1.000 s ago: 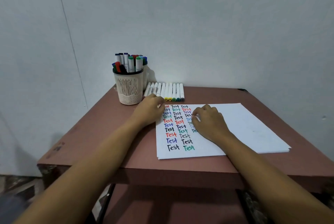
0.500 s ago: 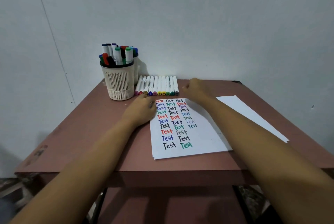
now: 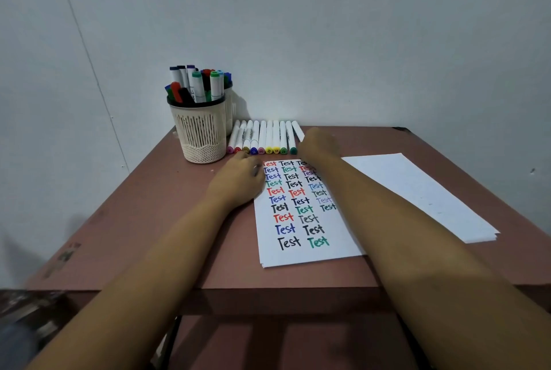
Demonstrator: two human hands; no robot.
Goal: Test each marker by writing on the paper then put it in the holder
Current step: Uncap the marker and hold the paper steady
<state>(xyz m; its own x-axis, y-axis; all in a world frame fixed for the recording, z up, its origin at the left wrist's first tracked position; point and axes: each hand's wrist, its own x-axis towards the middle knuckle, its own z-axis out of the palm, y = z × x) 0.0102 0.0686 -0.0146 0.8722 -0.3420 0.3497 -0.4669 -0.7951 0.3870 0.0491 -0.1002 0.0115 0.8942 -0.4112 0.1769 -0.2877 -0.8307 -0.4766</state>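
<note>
Now | bench (image 3: 149,220) | paper (image 3: 301,250) mid-front | holder (image 3: 201,134) back-left corner | left hand (image 3: 238,181) rests on paper's left edge, grip loose, empty | right hand (image 3: 319,143) over end marker (image 3: 297,129), grip clamped or not: cannot tell | markers (image 3: 268,137) rowed along back edge; likely light, stiff, slick, so take mid-barrel

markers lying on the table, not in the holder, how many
10. Nine lie side by side in a row behind the paper, right of the holder; the tenth, at the row's right end, is tilted against the right hand, which may hide more.
</note>
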